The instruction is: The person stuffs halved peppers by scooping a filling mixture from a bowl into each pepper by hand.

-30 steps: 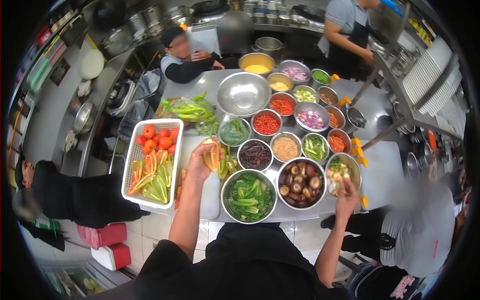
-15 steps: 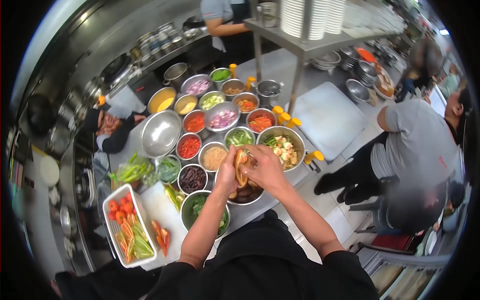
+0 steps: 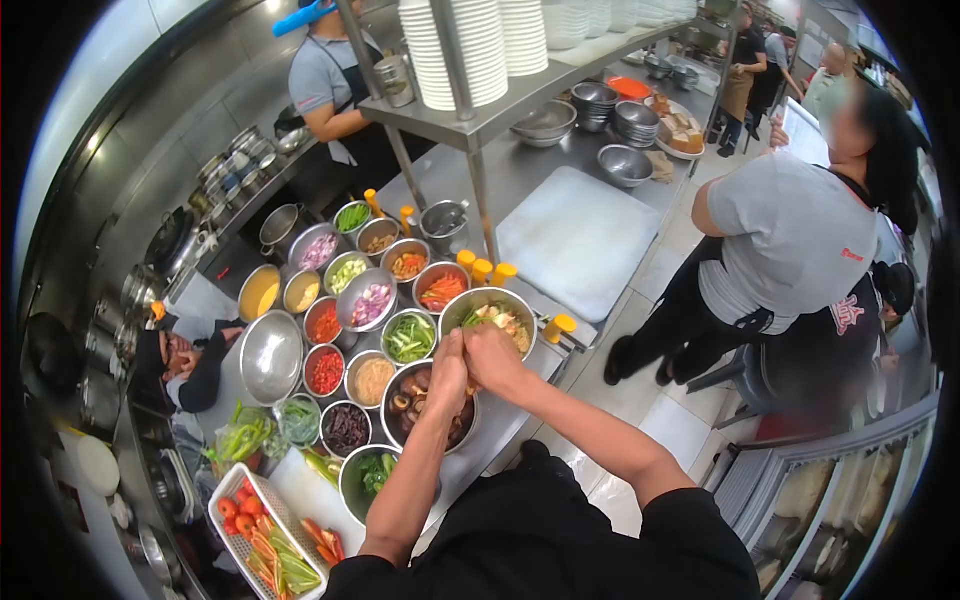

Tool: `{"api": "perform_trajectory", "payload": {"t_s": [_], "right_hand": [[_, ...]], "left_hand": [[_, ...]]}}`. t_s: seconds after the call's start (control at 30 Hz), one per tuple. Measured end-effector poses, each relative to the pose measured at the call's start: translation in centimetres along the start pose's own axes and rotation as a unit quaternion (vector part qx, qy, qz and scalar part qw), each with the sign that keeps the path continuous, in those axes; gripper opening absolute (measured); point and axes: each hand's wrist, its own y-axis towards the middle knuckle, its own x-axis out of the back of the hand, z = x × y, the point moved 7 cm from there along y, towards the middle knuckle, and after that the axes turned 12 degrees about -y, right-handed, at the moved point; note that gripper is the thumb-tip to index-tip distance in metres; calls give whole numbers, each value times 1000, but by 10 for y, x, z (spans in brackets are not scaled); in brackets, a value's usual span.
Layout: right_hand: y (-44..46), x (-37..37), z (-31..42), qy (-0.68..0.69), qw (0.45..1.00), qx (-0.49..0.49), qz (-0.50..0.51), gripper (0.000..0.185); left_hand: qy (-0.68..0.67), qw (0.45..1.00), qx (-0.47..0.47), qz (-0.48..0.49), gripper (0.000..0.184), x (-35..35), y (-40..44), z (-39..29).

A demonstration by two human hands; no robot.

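Note:
My left hand (image 3: 447, 372) is closed and held upright above the bowl of dark brown mushrooms (image 3: 408, 402). Close against it, my right hand (image 3: 494, 357) curls its fingers in at the near rim of a wide metal bowl of mixed pale and green chopped food (image 3: 508, 322). Whatever sits between the two hands is hidden by the fingers. Just beyond my left hand stands a bowl of sliced green vegetable (image 3: 408, 338). Nearer to me, a pot of leafy greens (image 3: 376, 472) lies partly under my left forearm.
Several metal bowls of chopped ingredients crowd the counter, with a large steel bowl (image 3: 270, 357) at left. A white basket (image 3: 222, 520) holds tomatoes and peppers. Right of the shelf post lies a white cutting board (image 3: 577, 240). A person in a grey shirt (image 3: 775, 225) stands at right.
The view has swung right. My hands have closed together toward the mixed-food bowl, and the orange-brown piece seen between them earlier is now out of sight. The grey-shirted person holds up a white sheet.

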Motion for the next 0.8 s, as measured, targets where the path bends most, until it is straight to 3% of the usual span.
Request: {"api": "perform_trajectory", "payload": {"t_s": [0.17,0.6,0.67,0.8], "right_hand": [[8,-5,-15,35,998,37,49,12],[23,-14,-40,114,966,76,218,18],[20,-10,-43,234,931,-11,280,18],[16,-26,-53,286,906,-17,312,17]], "left_hand": [[-23,999,-10,26,32,-4,17,11],[63,969,175,160,36,18,20,4],[42,966,192,167,36,19,22,3],[25,958,190,212,38,18,16,-1]]}}
